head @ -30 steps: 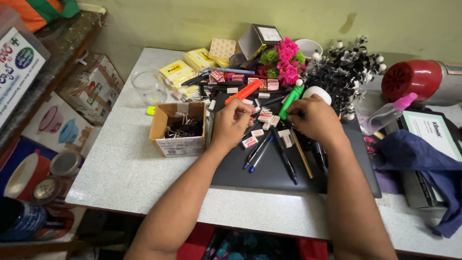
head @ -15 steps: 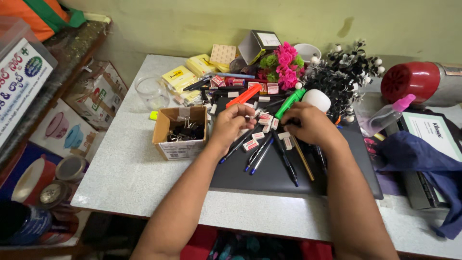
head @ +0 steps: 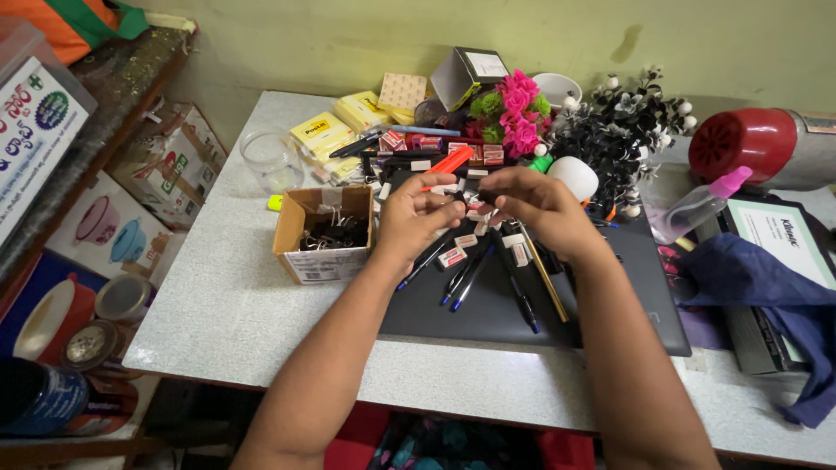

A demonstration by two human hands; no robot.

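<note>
Soft, even indoor light fills the scene, bright enough to read colours on the table [head: 226,296]. Shadows are faint and short beneath the forearms. Focus is sharp centrally. Straight edges bow toward nine and three o'clock from wide-angle distortion.

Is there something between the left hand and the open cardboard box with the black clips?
Nothing visible does. The left hand is raised over the dark mat just right of the cardboard box, and the box's open top faces up with no object between them.
</note>
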